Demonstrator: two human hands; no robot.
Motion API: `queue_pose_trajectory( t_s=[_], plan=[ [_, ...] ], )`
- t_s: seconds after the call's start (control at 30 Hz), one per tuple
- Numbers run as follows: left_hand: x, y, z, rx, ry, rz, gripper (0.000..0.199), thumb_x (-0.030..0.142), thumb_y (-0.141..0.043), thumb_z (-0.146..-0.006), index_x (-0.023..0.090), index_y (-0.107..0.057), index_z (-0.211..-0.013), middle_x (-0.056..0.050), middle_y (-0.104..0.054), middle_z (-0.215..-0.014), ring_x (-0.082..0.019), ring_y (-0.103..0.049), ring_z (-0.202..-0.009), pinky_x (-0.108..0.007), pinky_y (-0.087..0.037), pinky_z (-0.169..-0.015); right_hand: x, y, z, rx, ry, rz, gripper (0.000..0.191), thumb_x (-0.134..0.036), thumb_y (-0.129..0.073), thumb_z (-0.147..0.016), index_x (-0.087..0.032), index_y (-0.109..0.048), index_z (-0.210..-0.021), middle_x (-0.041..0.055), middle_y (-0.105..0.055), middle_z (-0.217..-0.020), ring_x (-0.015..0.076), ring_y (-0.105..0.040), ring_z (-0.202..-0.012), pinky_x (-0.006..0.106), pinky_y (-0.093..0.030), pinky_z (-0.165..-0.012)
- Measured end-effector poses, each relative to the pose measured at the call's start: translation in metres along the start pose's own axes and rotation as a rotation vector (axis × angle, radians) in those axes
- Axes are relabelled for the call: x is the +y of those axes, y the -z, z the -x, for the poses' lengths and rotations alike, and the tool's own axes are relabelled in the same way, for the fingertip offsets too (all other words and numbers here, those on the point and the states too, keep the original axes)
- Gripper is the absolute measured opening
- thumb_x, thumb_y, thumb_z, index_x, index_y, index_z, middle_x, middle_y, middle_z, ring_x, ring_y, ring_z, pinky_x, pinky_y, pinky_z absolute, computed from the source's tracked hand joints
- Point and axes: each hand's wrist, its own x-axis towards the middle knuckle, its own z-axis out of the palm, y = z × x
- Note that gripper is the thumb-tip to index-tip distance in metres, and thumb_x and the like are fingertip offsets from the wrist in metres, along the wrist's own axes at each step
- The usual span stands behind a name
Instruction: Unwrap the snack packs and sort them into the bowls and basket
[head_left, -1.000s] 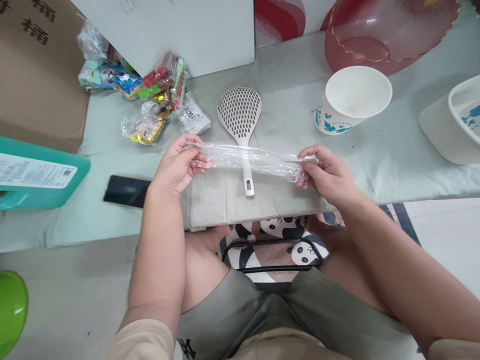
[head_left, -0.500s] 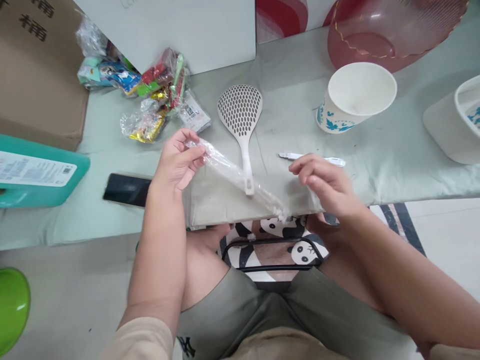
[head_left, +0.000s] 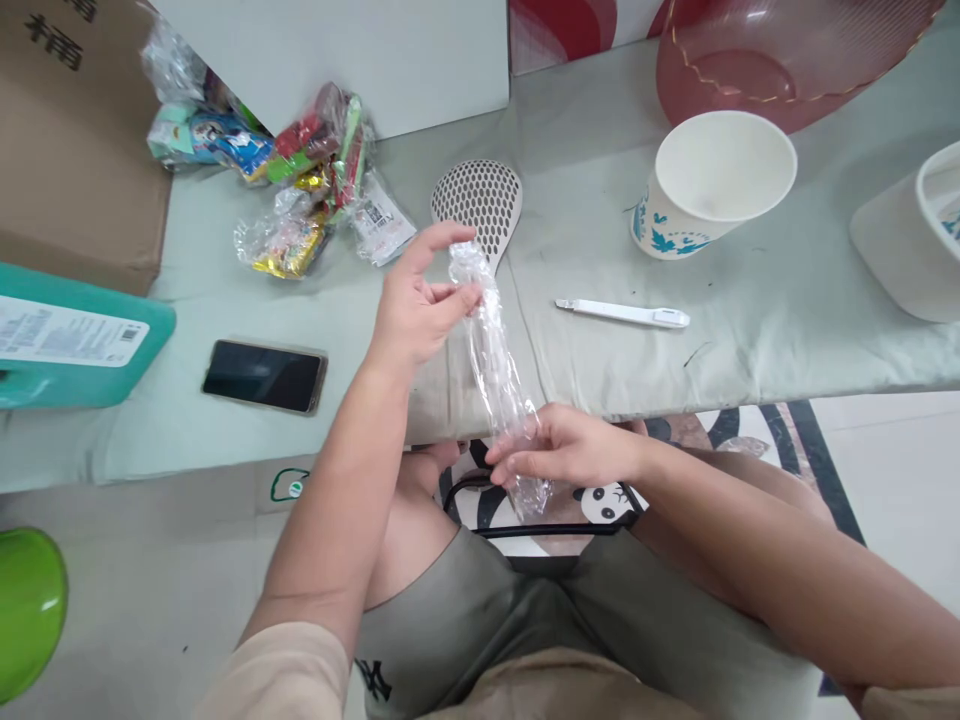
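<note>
A long, crinkled strip of clear plastic wrapper point(head_left: 495, 350) stretches between my two hands at the table's front edge. Its upper end is pinched in my left hand point(head_left: 424, 300), thumb against it and index finger curled over the top. Lower down, the fingers of my right hand point(head_left: 562, 447) close on the wrapper, its loose tail hanging below them. Behind the wrapper lies a pale skimmer point(head_left: 477, 200) with a perforated head; its handle is mostly hidden by the plastic and my left hand. A white utility knife point(head_left: 622, 313) lies on the cloth to the right.
Left of my arm are a phone point(head_left: 264, 376) and a teal jug point(head_left: 82, 335). Wrapped snacks point(head_left: 300, 190) lie by a white box point(head_left: 337, 60) and a cardboard box point(head_left: 75, 170). Rightward stand a paper cup point(head_left: 712, 190), a red translucent bowl point(head_left: 750, 80) and a white container point(head_left: 892, 240).
My left hand has moved right over the skimmer with the wrapper. My right hand has come down and left from beside the knife and now grips the wrapper's lower part.
</note>
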Motion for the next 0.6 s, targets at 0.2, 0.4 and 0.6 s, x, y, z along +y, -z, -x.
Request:
queue_pose_trajectory(
  t_s=[0.2, 0.4, 0.6],
  plan=[
    [-0.015, 0.016, -0.006, 0.095, -0.003, -0.176, 0.005, 0.014, -0.07, -0.081, 0.014, -0.074, -0.085, -0.006, -0.052, -0.15, -0.021, -0.066, -0.114, -0.033, -0.058, -0.087, 0.002, -0.003, 0.002, -0.164, 0.034, 0.043, 0.035, -0.046, -0.065, -0.095, -0.017, -0.075, -0.112, 0.007, -0.08, -0.101, 0.0132, -0.075, -0.091, 0.028, -0.059, -0.089],
    [-0.014, 0.021, -0.001, -0.117, -0.05, -0.337, 0.018, 0.016, -0.078, -0.073, 0.019, -0.077, -0.09, -0.007, -0.058, -0.144, -0.021, -0.067, -0.105, -0.033, -0.058, -0.094, -0.022, 0.013, 0.024, -0.08, 0.264, -0.084, 0.047, -0.051, -0.062, -0.098, -0.023, -0.065, -0.135, 0.0069, -0.077, -0.105, 0.0157, -0.074, -0.096, 0.033, -0.059, -0.09],
    [0.002, 0.024, 0.006, -0.379, -0.043, -0.509, 0.013, 0.031, -0.077, -0.079, 0.02, -0.077, -0.073, -0.006, -0.065, -0.118, -0.018, -0.062, -0.089, -0.031, -0.056, -0.081, -0.044, 0.04, 0.04, 0.506, 0.322, 0.023, 0.085, -0.081, -0.048, -0.086, -0.041, -0.032, -0.159, 0.0, -0.07, -0.081, 0.0165, -0.062, -0.059, 0.035, -0.053, -0.064]
  ],
)
